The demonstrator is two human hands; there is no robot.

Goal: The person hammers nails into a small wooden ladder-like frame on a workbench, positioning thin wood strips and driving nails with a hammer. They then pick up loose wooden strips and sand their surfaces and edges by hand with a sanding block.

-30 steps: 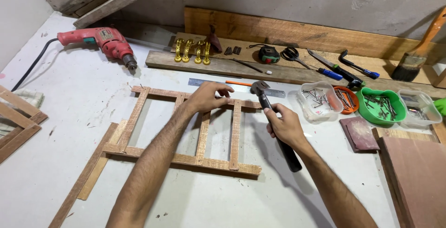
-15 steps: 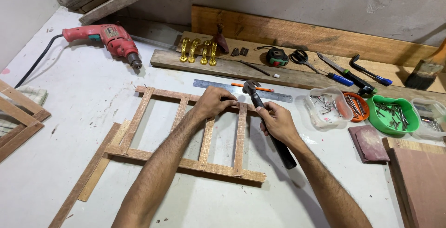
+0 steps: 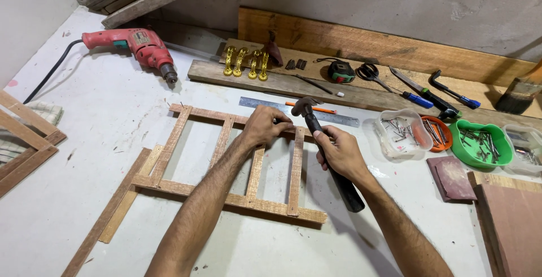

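Right hand point(image 3: 339, 153) clenched round hammer point(image 3: 330, 158) handle; left hand point(image 3: 265, 125) pinching (fingertips together) atop wooden frame point(image 3: 226, 158).

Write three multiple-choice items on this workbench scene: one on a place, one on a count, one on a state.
1. Where does the red electric drill lie?
A. far left of the bench
B. in the green bowl
C. on the lattice

2. How many gold handles stand on the plank?
A. two
B. four
C. seven

3. The right hand is
A. empty
B. gripping the black-handled hammer
C. holding a ruler

Key: 1 A, it lies upper left; 2 B, four stand together; 3 B, fingers wrap the handle while the left hand rests on the wooden lattice frame.
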